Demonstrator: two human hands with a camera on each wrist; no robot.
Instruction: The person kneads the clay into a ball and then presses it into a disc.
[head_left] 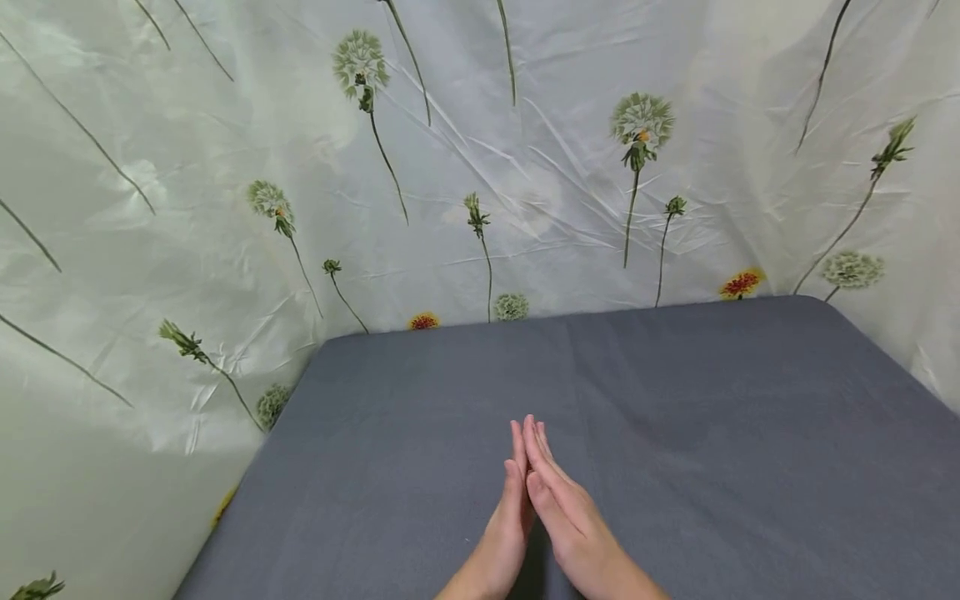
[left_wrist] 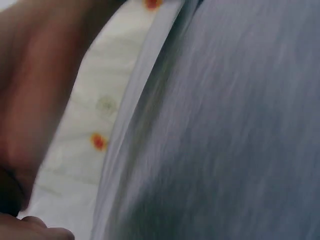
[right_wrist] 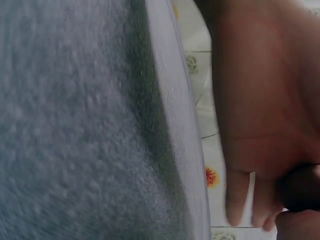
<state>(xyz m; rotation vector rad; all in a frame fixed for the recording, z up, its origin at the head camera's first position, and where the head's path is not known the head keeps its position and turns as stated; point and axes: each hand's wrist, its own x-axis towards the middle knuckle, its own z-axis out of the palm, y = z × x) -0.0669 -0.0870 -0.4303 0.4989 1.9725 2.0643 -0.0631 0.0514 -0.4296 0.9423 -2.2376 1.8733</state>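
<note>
In the head view my left hand (head_left: 507, 527) and right hand (head_left: 572, 518) meet low in the middle, over a grey cloth-covered surface (head_left: 420, 433). Their fingers are straight, point away from me and lean together at the tips. Lower down, the palms spread apart toward the wrists, leaving a dark gap. No object shows between them. A blurred hand (left_wrist: 35, 95) fills the left side of the left wrist view. In the right wrist view, a hand (right_wrist: 267, 100) with extended fingers is at the right, beside the grey cloth.
White fabric (head_left: 555, 192) printed with dandelions and stems hangs behind the grey surface and along its left side. The surface has rounded back corners, and faint creases run across its cloth. A red and yellow flower print (head_left: 741, 284) shows at the back edge.
</note>
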